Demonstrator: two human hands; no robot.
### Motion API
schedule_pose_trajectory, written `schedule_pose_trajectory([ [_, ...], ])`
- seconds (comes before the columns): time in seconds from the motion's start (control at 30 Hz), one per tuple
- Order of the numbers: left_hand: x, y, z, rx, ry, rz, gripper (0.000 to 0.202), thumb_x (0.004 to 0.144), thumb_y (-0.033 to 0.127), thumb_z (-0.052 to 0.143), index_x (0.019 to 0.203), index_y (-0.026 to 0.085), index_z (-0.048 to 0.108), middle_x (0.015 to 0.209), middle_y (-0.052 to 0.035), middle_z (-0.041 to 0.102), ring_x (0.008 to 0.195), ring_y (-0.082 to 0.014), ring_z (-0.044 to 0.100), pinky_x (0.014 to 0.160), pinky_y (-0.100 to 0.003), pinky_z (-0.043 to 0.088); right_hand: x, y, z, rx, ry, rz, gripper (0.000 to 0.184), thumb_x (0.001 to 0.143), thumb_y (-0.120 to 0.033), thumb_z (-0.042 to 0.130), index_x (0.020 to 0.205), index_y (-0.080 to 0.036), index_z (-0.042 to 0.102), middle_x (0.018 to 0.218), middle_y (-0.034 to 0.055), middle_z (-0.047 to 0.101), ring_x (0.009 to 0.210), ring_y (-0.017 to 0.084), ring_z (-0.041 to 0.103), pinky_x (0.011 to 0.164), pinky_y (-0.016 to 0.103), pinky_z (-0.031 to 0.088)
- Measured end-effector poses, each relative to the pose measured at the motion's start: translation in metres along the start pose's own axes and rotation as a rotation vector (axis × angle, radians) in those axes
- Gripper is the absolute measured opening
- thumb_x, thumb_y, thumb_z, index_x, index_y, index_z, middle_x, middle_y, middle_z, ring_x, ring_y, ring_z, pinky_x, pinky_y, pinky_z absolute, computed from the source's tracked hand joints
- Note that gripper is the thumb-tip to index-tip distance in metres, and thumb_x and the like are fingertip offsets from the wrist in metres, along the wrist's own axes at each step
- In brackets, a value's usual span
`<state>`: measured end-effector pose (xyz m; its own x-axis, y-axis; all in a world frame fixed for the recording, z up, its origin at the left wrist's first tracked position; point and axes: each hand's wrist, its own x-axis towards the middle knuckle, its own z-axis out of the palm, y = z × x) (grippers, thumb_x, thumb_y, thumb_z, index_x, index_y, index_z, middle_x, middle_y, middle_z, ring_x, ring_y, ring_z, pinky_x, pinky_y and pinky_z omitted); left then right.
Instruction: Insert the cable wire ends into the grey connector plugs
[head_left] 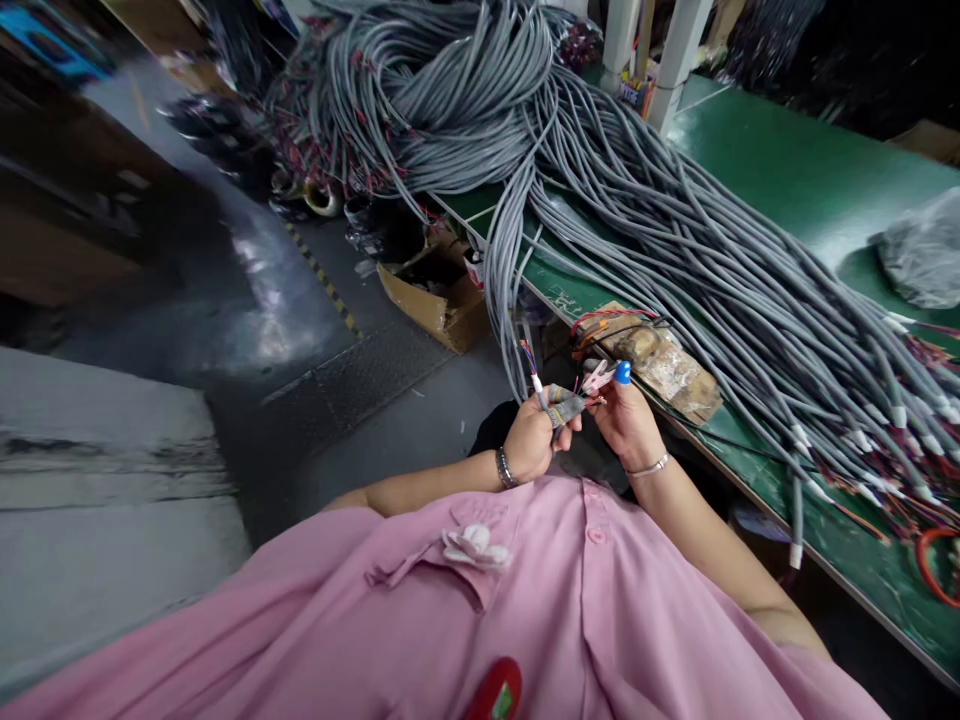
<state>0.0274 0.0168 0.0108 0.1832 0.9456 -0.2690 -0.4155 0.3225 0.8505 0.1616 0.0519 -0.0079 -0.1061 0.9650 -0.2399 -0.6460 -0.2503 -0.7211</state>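
Observation:
My left hand (pixel 531 440) is closed around the end of a grey cable (pixel 540 397). Worn grey coverings with yellow bands wrap some of its fingers. A white sleeve (pixel 536 383) and thin coloured wires (pixel 527 353) stick up beside the fingers. Close on the right, my right hand (pixel 628 428) has its thumb under a blue cap (pixel 622 372) and its fingertips together at fine wire ends (pixel 594 402). A pale pink piece (pixel 598 377) shows at those fingertips; whether it is a finger wrap or a separate thing is unclear.
Many grey cables (pixel 675 230) lie in a thick bundle across the green table (pixel 780 150), some hanging over its edge. A taped wooden block (pixel 667 365) sits at the near edge. Below stands an open cardboard box (pixel 424 300). A plastic bag (pixel 924 248) lies far right.

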Motion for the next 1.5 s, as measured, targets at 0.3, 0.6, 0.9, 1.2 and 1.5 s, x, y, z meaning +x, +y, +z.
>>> schedule_pose_trajectory([
  [0.3, 0.002, -0.006, -0.004, 0.022, 0.025, 0.005, 0.028, 0.075, 0.038, 0.070, 0.077, 0.017, 0.052, 0.060, 0.0028, 0.061, 0.035, -0.0045, 0.044, 0.034, -0.018, 0.023, 0.001, 0.004, 0.006, 0.041, 0.087, -0.043, 0.040, 0.075, -0.060, 0.068, 0.076, -0.020, 0.066, 0.072, 0.0004, 0.065, 0.060, 0.011, 0.055, 0.053, 0.022, 0.046],
  [0.6, -0.005, -0.005, -0.012, 0.085, 0.021, -0.033, 0.034, 0.073, 0.042, 0.072, 0.076, 0.017, 0.050, 0.060, 0.0031, 0.061, 0.034, -0.0043, 0.044, 0.033, -0.018, 0.023, -0.012, -0.004, -0.018, -0.141, -0.106, 0.216, 0.056, 0.072, -0.074, 0.058, 0.086, -0.020, 0.066, 0.084, 0.0048, 0.068, 0.068, 0.013, 0.060, 0.061, 0.025, 0.050],
  [0.9, -0.007, -0.015, -0.024, 0.242, -0.067, -0.094, 0.031, 0.074, 0.042, 0.069, 0.075, 0.015, 0.054, 0.057, 0.0019, 0.061, 0.034, -0.0051, 0.046, 0.034, -0.018, 0.023, -0.025, -0.025, -0.014, -0.591, -0.235, 0.156, 0.029, 0.071, -0.043, 0.077, 0.079, -0.017, 0.066, 0.072, -0.0011, 0.062, 0.064, 0.010, 0.053, 0.059, 0.023, 0.042],
  [1.2, -0.006, -0.013, -0.018, 0.479, -0.262, -0.234, 0.025, 0.077, 0.036, 0.066, 0.074, 0.014, 0.055, 0.055, -0.0006, 0.062, 0.037, -0.0082, 0.053, 0.036, -0.018, 0.032, -0.033, -0.022, -0.005, -1.050, -0.409, -0.201, 0.021, 0.086, -0.038, 0.062, 0.079, -0.018, 0.064, 0.076, 0.0014, 0.061, 0.070, 0.015, 0.054, 0.069, 0.029, 0.044],
  [1.5, 0.000, -0.018, -0.021, 0.250, -0.072, -0.201, 0.036, 0.078, 0.050, 0.064, 0.077, 0.015, 0.054, 0.056, 0.0001, 0.062, 0.039, -0.0092, 0.056, 0.035, -0.018, 0.026, -0.049, -0.014, -0.019, -0.980, -0.131, -0.231, 0.030, 0.086, -0.047, 0.059, 0.101, -0.021, 0.061, 0.092, 0.0058, 0.064, 0.080, 0.019, 0.058, 0.073, 0.032, 0.048],
])
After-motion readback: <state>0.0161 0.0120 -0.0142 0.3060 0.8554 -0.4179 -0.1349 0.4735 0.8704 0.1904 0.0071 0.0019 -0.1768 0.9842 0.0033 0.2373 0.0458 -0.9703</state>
